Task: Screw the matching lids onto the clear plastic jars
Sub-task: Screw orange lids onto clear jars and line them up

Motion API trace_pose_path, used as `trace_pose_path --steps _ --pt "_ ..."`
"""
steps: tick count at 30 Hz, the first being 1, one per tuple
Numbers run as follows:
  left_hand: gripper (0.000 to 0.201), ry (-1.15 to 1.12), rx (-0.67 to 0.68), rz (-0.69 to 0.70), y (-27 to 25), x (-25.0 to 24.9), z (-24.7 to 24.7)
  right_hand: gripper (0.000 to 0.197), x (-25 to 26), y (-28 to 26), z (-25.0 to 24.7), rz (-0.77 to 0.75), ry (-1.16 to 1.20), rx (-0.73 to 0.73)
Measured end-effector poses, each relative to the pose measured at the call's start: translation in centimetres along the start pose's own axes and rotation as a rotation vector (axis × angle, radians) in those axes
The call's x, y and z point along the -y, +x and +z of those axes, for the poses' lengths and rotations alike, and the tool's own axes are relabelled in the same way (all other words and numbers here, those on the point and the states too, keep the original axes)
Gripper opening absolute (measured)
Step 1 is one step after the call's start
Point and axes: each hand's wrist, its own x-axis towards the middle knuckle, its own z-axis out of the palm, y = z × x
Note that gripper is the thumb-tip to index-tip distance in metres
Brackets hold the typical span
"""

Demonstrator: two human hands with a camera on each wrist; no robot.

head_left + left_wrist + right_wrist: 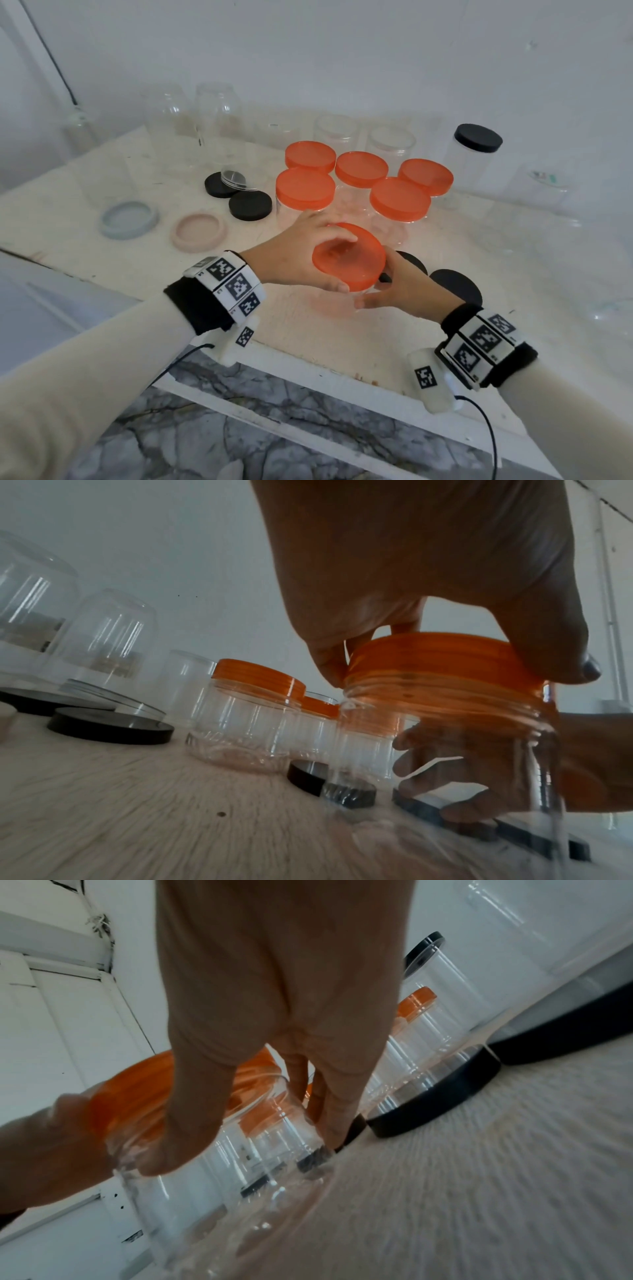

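Observation:
An orange lid [363,263] sits tilted on the mouth of a clear plastic jar [329,306] near the table's front middle. My left hand [344,262] grips the lid from above, thumb on the near rim and fingers over the far rim. My right hand [375,291] holds the jar's side from the right. In the left wrist view the lid [441,658] rests on the jar's threaded neck [445,712], pinched between my fingers. The right wrist view shows my right hand [250,1142] wrapped round the jar [205,1191] below the lid [130,1096].
Several jars with orange lids [305,188] stand just behind. Loose black lids [250,205] [455,287], a grey lid [128,219] and a pink lid [199,232] lie around. A tall black-lidded jar [478,137] stands back right, open clear jars [215,113] along the wall.

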Motion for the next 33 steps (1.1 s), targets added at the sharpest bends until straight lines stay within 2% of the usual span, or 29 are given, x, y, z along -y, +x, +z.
trace_pose_path --steps 7,10,13,17,20,24,27,31,33 --pt "0.088 -0.030 0.005 0.020 -0.3 0.6 0.3 0.092 -0.1 0.4 -0.1 -0.012 -0.029 0.012" --pt "0.090 -0.044 0.010 0.027 -0.3 0.7 0.3 0.104 0.1 0.3 -0.7 -0.002 -0.075 0.071" --pt "0.109 -0.194 0.027 0.003 -0.7 0.9 0.6 0.116 1.5 -0.2 -1.9 -0.013 -0.166 0.098" --pt "0.134 -0.467 0.111 -0.109 -1.3 2.4 1.5 0.107 5.6 -0.8 -3.2 -0.107 -0.372 0.079" --pt "0.128 -0.610 0.138 -0.167 -0.8 3.0 1.7 0.102 7.9 -0.5 -2.3 -0.176 -0.636 0.157" --pt "0.107 -0.634 0.200 -0.197 0.1 3.6 1.4 0.104 8.8 0.7 -0.7 -0.167 -0.964 0.226" --pt "0.109 -0.652 0.229 -0.198 0.3 3.8 1.5 0.102 9.4 1.5 -0.4 -0.167 -1.017 0.262" --pt "0.113 -0.628 0.247 -0.199 0.3 3.9 1.6 0.107 10.5 1.9 -0.9 -0.157 -1.031 0.393" --pt "0.107 -0.609 0.244 -0.205 0.3 3.9 1.6 0.106 10.7 2.0 -0.9 -0.174 -1.041 0.445"
